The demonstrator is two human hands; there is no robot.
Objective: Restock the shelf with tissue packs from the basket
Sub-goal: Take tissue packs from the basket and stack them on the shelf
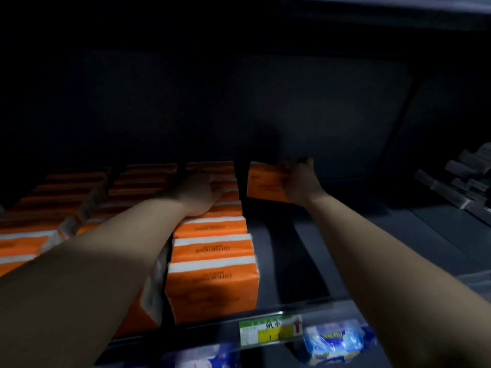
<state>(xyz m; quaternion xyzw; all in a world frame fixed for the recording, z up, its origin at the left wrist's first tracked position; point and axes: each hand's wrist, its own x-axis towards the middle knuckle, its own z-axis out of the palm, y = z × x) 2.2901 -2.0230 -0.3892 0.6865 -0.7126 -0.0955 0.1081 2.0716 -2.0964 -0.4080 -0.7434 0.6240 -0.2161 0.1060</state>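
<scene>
I've got the right hand [300,181] gripping an orange tissue pack [265,183] deep on the shelf [345,235] (placing step). The left hand [202,192] rests on the neighbouring row [212,251], curl unreadable. Next: seat it upright.

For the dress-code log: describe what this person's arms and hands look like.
The left arm and right arm are bare, no sleeves in view. The left hand and right hand wear no gloves; no watch or bracelet shows. Rings: too dim to tell.
</scene>
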